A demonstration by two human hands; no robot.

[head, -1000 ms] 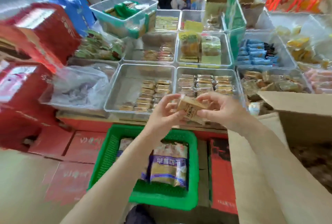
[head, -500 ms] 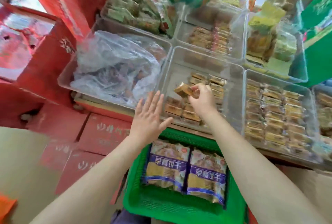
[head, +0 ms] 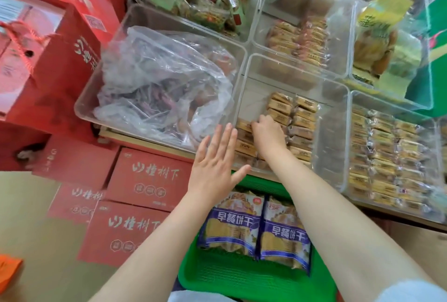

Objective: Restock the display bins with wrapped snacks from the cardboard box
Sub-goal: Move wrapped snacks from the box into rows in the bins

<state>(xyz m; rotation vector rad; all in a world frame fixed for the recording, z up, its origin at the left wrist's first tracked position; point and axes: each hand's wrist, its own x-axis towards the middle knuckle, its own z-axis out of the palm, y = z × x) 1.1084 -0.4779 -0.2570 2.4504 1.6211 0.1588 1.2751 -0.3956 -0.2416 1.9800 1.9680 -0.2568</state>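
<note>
Both hands reach forward: left hand [head: 216,159] flat, fingers straight together; right hand [head: 267,133] lower, fingers curled down.

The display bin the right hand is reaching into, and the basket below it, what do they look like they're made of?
The display bin looks like clear, glossy rigid plastic: the snacks show through its walls and the rim catches light. The green basket looks like opaque moulded plastic with a fine mesh floor.

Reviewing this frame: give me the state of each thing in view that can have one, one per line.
left hand: open, fingers straight, holding nothing
right hand: down in the bin, fingers curled on a wrapped snack
snack bin: partly filled, two rows
plastic bag: crumpled, lying in its bin
right-hand bin: nearly full
green basket: holds two purple biscuit packs
</note>
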